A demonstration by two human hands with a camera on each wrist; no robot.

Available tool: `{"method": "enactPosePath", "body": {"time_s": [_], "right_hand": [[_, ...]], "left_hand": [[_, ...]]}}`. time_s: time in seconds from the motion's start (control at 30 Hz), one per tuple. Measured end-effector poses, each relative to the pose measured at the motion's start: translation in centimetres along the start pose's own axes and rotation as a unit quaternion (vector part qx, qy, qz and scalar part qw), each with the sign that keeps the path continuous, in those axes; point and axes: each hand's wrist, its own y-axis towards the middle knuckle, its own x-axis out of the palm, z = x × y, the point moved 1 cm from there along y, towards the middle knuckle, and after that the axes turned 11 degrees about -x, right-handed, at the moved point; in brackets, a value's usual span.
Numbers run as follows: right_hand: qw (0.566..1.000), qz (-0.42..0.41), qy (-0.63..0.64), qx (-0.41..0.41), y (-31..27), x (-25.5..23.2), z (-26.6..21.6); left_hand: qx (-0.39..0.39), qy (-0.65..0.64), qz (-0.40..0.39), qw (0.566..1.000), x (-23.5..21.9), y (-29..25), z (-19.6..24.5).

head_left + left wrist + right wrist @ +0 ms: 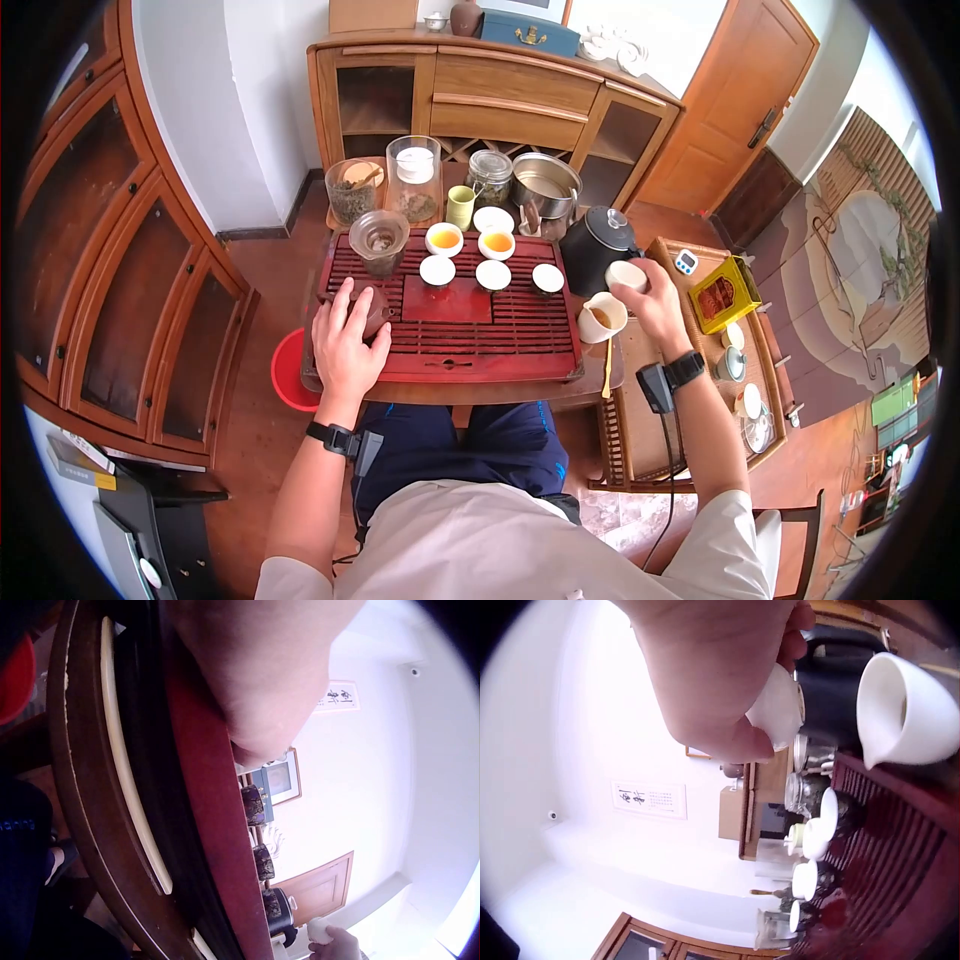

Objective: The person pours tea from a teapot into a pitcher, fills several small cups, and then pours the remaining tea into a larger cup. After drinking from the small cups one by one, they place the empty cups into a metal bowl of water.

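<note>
My right hand (655, 305) grips a small white cup (626, 277), thumb and fingers around it, beside the black kettle (590, 250). Just below stands a white spouted pitcher (612, 312) with amber tea inside; the right wrist view shows its spout (869, 754). At the left of the red slatted tea tray (450, 355), my left hand (345, 345) lies with fingers extended over a small dark brown teapot (377, 312), partly hidden by the hand. Two cups of amber tea, a left one (445, 239) and a right one (496, 243), stand behind several white-lined cups (492, 275).
A glass vessel with a strainer (380, 240) stands at the tray's back left. Glass jars (352, 195), a green cup (460, 207) and a metal pot (546, 185) line the back. On the right, a side table holds a yellow tin (725, 295). A red bucket (290, 370) sits below left.
</note>
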Motion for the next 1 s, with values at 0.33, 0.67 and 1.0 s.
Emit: {"method": "enactPosePath", "body": {"time_s": [0.33, 0.67, 1.0], "right_hand": [[0.995, -0.067, -0.067, 0.021, 8.6, 7.9, -6.4], [0.953, -0.251, -0.154, 0.073, 11.3, 12.5, -3.9], [0.939, -0.251, -0.205, -0.118, 12.1, 13.8, -8.6]], "left_hand": [[-0.015, 0.005, -0.024, 1.000, -0.2, 0.1, 0.2], [-0.001, 0.000, 0.004, 1.000, 0.0, 0.1, 0.0], [0.006, 0.002, 0.004, 1.000, -0.1, 0.2, 0.1]]}}
